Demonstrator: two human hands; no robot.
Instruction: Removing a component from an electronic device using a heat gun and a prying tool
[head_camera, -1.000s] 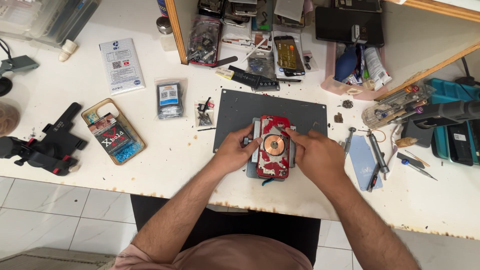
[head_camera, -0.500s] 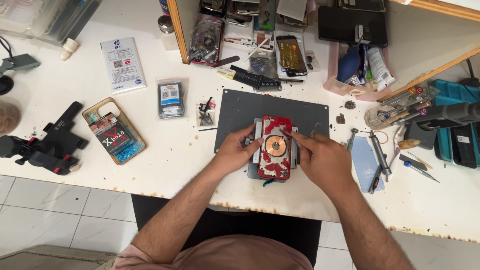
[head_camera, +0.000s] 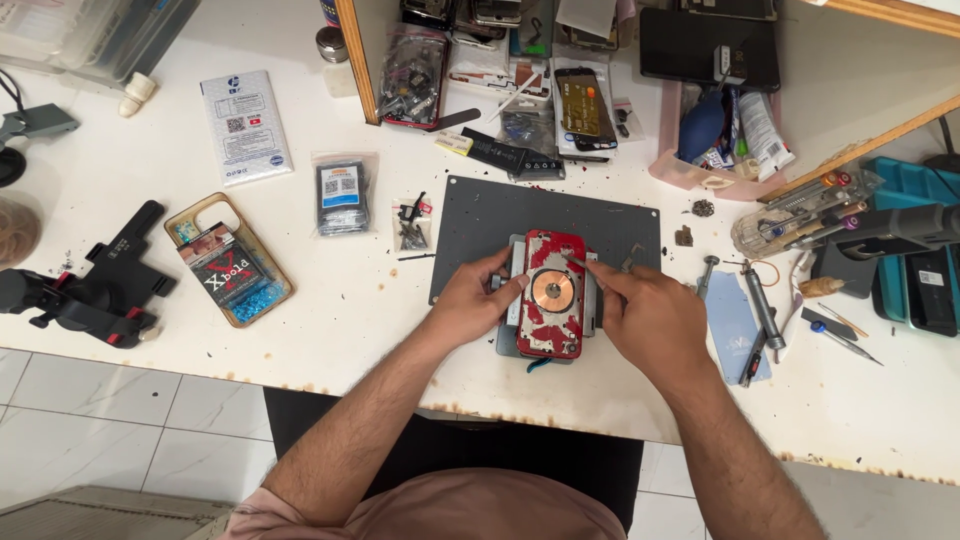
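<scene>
A phone (head_camera: 552, 318) with a patchy red back and a copper coil ring (head_camera: 547, 290) lies face down in a grey holder (head_camera: 508, 340) on a dark grey mat (head_camera: 480, 215). My left hand (head_camera: 470, 300) grips the phone and holder from the left, fingers on the edge. My right hand (head_camera: 645, 315) rests at the phone's right side and pinches a thin pointed tool (head_camera: 572, 261), its tip at the phone's upper right corner.
A tan phone case (head_camera: 262, 296) with a packet in it and a black clamp tool (head_camera: 90, 290) lie at the left. Screwdrivers (head_camera: 760, 300) and a blue card (head_camera: 730, 325) sit right of the mat. Phones, parts bags and a pink tray (head_camera: 665, 165) crowd the back.
My right hand has shifted slightly rightward, and its fingers now bring the thin tool to the phone's upper right corner. My left hand keeps its hold.
</scene>
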